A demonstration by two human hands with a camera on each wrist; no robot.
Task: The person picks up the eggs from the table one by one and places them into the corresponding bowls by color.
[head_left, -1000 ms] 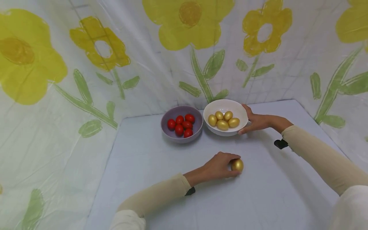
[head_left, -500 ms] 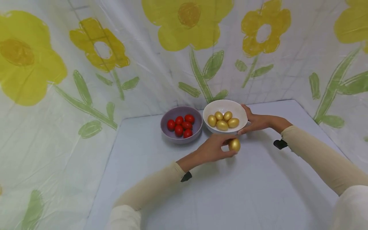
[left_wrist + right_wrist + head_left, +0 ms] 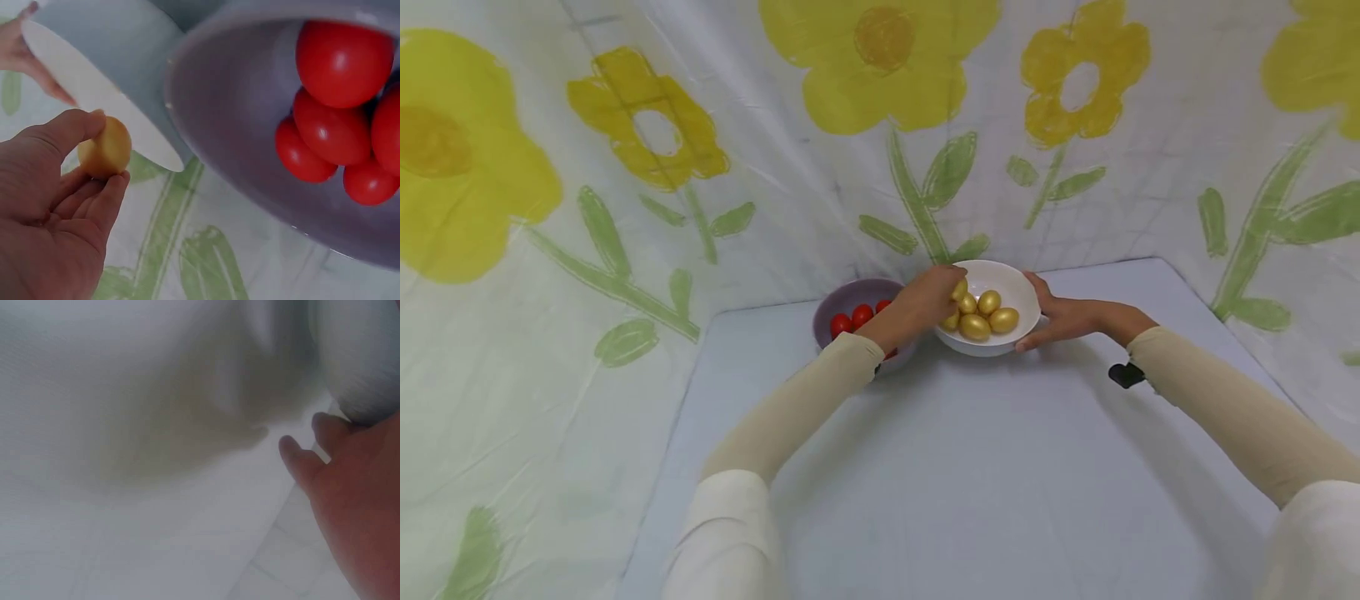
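In the head view my left hand (image 3: 925,300) is over the left rim of the white bowl (image 3: 1011,287), pinching a golden egg (image 3: 106,150) between thumb and fingers. Several golden eggs (image 3: 975,327) lie inside that bowl. My right hand (image 3: 1066,319) holds the bowl's right side, thumb at the front and fingers toward the back. Left of it, a purple bowl (image 3: 829,307) contains several red eggs (image 3: 331,125); my left hand and forearm partly cover it in the head view. In the right wrist view, part of my right hand (image 3: 356,494) shows beside the bowl's outer wall.
Both bowls stand side by side at the back of a table with a pale cloth (image 3: 985,467). Behind the table hangs a white curtain (image 3: 805,192) printed with yellow flowers. A dark wrist strap piece (image 3: 1126,375) shows below the right sleeve.
My left hand has lifted the golden egg off the table and carried it back and left to the white bowl. My right hand stays on the bowl's side.
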